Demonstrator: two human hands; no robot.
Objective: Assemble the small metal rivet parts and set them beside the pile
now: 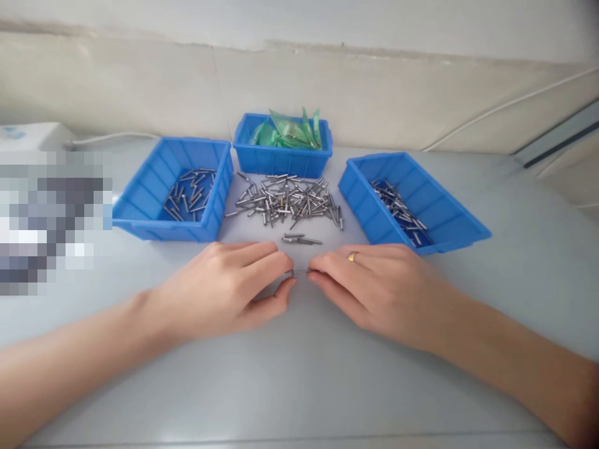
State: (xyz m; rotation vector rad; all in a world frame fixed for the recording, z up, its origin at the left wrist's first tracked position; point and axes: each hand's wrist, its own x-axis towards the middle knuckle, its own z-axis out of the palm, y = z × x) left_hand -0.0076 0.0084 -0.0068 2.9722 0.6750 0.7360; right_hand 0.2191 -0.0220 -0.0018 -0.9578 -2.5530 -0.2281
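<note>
On the near side of a heap of metal rods (pixel 306 198) among three blue plastic bins (pixel 281 161), the left hand (pixel 224 290) and the right hand (pixel 388 284) pinch opposite ends of one slim ridged metal rod (pixel 301 272). Blue marks (pixel 13 132) on the white box (pixel 44 136) at far left are too blurred to read.

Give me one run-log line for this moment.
left hand: pinches slim metal rod | right hand: pinches rod's other end | metal rod pile: on table, before blue bin holding green bags
</note>
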